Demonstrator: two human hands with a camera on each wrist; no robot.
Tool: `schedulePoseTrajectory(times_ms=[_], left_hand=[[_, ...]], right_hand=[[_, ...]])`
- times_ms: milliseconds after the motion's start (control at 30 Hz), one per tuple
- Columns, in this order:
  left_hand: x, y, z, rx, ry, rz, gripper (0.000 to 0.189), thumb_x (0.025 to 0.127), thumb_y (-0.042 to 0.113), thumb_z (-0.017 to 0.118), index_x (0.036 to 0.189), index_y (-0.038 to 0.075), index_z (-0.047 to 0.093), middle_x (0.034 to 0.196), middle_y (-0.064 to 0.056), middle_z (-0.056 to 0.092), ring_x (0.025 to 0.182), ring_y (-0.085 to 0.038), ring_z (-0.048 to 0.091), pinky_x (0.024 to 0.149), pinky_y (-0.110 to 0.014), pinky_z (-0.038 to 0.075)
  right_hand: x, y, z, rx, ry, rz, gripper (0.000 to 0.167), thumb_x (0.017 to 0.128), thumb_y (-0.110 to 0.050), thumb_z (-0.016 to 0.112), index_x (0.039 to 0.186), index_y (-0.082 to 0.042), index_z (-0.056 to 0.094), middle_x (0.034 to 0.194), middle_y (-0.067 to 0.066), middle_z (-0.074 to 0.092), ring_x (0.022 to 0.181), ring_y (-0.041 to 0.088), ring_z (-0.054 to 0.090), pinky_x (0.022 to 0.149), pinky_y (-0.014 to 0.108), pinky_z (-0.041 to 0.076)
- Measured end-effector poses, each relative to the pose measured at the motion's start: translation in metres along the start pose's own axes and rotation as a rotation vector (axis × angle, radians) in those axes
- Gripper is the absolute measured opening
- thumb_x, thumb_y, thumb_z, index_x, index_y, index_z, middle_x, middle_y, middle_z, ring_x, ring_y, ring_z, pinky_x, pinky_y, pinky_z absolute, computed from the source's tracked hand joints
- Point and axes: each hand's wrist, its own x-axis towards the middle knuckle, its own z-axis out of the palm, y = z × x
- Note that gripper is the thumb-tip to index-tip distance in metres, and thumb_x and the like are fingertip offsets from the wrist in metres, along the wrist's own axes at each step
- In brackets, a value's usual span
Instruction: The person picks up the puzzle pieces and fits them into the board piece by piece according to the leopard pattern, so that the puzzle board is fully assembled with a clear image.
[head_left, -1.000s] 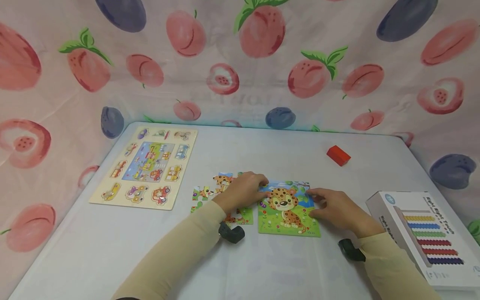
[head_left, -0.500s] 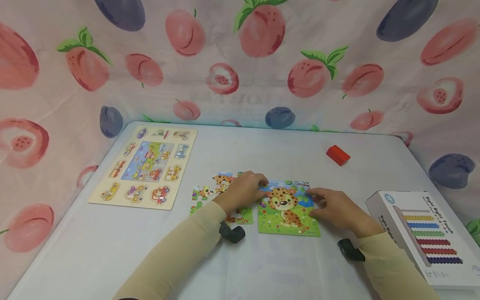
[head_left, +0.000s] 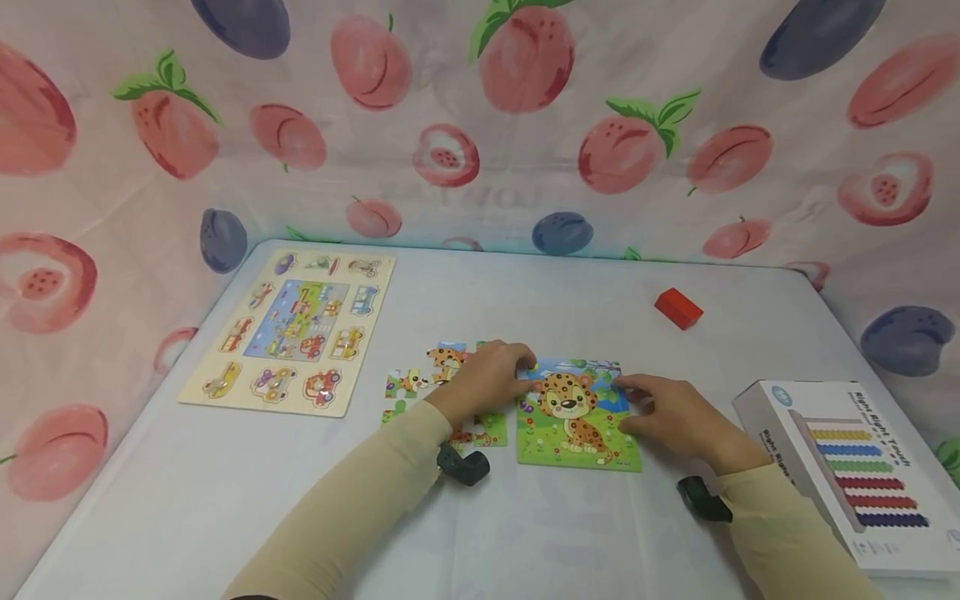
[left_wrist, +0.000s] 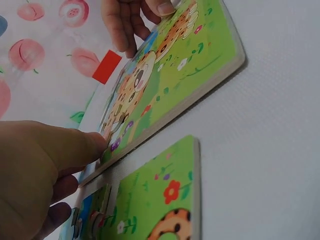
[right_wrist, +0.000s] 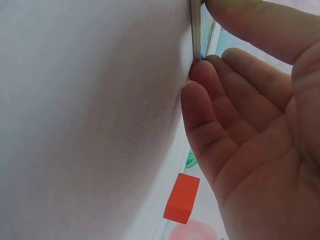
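Observation:
A square picture board (head_left: pixel 577 417) with a cartoon leopard lies flat on the white table. My left hand (head_left: pixel 487 375) holds its upper left edge, the thumb (left_wrist: pixel 90 147) on the rim and the other fingers curled in. Opposite, my right hand (head_left: pixel 675 417) grips the upper right edge with thumb and fingers spread along it. In the right wrist view the board's thin edge (right_wrist: pixel 196 35) runs between thumb and fingertips. Beside the board, partly hidden by my left hand and forearm, lie several leopard jigsaw pieces (head_left: pixel 411 383); one flowered piece (left_wrist: pixel 170 175) shows in the left wrist view.
At the back left lies a wooden peg puzzle (head_left: pixel 288 333) with vehicles. A red block (head_left: pixel 678 308) sits toward the back right. Near my right forearm stands a white box (head_left: pixel 862 475) showing coloured bead rows. A fruit-patterned cloth (head_left: pixel 480 125) surrounds the table's back and sides.

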Motion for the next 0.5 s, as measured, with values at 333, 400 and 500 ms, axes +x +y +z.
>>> schedulePoseTrajectory(times_ms=[333,400,500], left_hand=[[-0.013,-0.009,-0.018,-0.072,0.021,-0.036,0.041,0.096,0.025,0.07,0.134,0.011,0.063,0.131,-0.004,0.062,0.124,-0.02,0.052,0.102,-0.035,0.044],[-0.014,-0.013,-0.022,-0.063,0.028,-0.026,0.041,0.096,0.025,0.07,0.134,0.011,0.063,0.131,-0.004,0.062,0.125,-0.021,0.052,0.102,-0.036,0.044],[-0.017,-0.018,-0.029,-0.033,0.041,-0.015,0.041,0.095,0.024,0.071,0.132,0.01,0.064,0.13,-0.004,0.064,0.125,-0.022,0.053,0.103,-0.037,0.044]], right_hand=[[0.0,0.0,0.0,-0.007,-0.001,-0.002,0.062,0.086,-0.021,0.079,0.141,-0.005,0.055,0.125,0.018,0.062,0.111,0.037,0.06,0.092,0.053,0.051],[0.0,0.0,0.0,-0.007,-0.004,-0.003,0.062,0.086,-0.022,0.079,0.14,-0.004,0.055,0.125,0.019,0.062,0.11,0.038,0.06,0.092,0.053,0.051],[-0.001,0.0,0.0,-0.004,-0.005,-0.002,0.063,0.086,-0.022,0.08,0.14,-0.004,0.055,0.125,0.019,0.062,0.11,0.038,0.06,0.092,0.054,0.051]])
